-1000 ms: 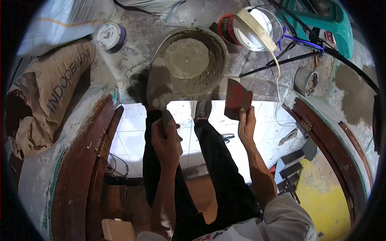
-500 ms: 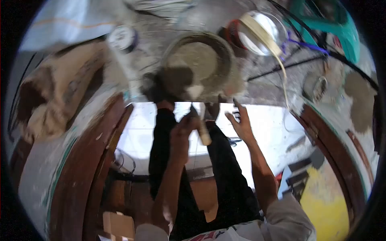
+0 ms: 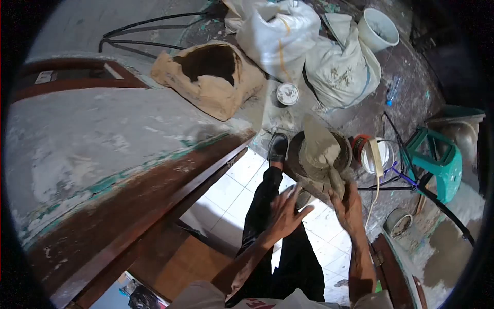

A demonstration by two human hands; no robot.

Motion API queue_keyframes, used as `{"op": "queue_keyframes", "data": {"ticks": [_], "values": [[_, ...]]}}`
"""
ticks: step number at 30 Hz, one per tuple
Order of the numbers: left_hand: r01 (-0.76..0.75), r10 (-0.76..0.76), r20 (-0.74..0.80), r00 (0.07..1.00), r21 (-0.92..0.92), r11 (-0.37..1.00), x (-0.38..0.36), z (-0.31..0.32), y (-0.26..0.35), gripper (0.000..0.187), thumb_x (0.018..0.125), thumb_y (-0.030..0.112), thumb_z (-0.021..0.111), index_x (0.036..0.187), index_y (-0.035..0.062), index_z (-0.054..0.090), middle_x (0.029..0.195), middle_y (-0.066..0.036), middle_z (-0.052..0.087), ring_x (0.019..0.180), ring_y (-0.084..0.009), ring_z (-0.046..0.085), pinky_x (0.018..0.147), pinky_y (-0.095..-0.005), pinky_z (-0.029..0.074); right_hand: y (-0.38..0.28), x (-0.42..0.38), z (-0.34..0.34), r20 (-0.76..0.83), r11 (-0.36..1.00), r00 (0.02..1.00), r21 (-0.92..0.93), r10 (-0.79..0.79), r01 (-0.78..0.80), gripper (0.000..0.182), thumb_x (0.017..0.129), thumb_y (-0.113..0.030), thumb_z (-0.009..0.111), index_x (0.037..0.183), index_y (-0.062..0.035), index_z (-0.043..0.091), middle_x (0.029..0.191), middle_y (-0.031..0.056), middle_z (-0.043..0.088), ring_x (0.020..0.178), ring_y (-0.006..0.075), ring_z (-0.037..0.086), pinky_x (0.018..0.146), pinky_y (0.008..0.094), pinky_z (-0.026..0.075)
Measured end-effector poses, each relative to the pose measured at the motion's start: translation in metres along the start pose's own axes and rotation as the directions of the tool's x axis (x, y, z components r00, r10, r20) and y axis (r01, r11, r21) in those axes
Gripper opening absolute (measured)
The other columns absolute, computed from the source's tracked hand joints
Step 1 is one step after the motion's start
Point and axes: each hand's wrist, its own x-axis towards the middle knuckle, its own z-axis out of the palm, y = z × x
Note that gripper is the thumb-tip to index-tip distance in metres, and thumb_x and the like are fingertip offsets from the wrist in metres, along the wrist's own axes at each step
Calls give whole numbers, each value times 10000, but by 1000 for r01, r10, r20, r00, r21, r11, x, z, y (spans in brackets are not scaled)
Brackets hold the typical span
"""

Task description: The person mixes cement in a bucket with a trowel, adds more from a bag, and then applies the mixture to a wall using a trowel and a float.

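Note:
A trowel [image 3: 320, 144] with grey mortar on its blade is above a round bucket [image 3: 293, 157] that holds wet mortar. My right hand [image 3: 351, 208] is wrapped round its handle near the bucket's lower right edge. To the left, my left hand [image 3: 287, 212] is held up below the bucket, fingers apart and nothing in it. A black shoe [image 3: 278, 148] stands just left of the bucket.
An open brown paper sack [image 3: 221, 98], white sacks [image 3: 280, 38] and a small round can [image 3: 287, 94] lie beyond. At the right are a red-and-white pail [image 3: 375, 156], a green stool [image 3: 437, 162] and cables. A wooden frame [image 3: 154, 201] runs along the left.
The trowel has passed from my left hand to my right hand, and its blade is now over the bucket. My left hand has opened. The view has swung left and shows more floor ahead.

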Motion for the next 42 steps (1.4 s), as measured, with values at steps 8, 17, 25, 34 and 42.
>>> {"op": "queue_keyframes", "data": {"ticks": [8,17,25,34,42], "values": [[93,-78,-66,995,271,958,-59,-40,-57,820,949,662,624,1559,130,492,1520,-237,495,1442,-438,413,1190,-637,254,-191,121,13,151,721,877,-515,-456,464,466,961,-276,687,1352,-58,556,1163,208,682,1042,432,688,842,500,567],[-1,56,-205,977,258,966,-25,-59,-63,632,899,451,813,1379,86,627,1323,-173,618,1192,-375,591,1025,-538,429,-258,304,172,512,144,566,-647,-646,749,243,874,-131,674,1105,-72,723,1112,124,667,887,328,743,739,429,602],[14,43,-245,969,227,974,-3,-86,-59,555,900,383,823,1317,62,645,1260,-212,647,1195,-411,602,1027,-543,451,-259,371,287,712,10,411,-494,-570,870,148,858,-157,729,957,-77,805,1031,84,757,942,265,777,739,386,617],[12,35,-265,964,174,985,5,-90,-70,498,924,370,805,1297,75,658,1240,-168,645,1179,-370,608,1018,-516,453,-219,371,248,710,-110,508,-627,-487,771,194,896,-217,660,1027,-118,764,1175,106,718,996,305,746,886,469,565],[-19,66,-294,953,158,987,4,-89,-77,481,936,355,799,1291,64,657,1216,-170,662,1158,-359,624,1012,-491,475,-237,357,258,705,-126,702,-709,-104,693,491,963,-308,578,1398,-81,606,1376,159,625,1286,342,560,1099,593,360]]}}
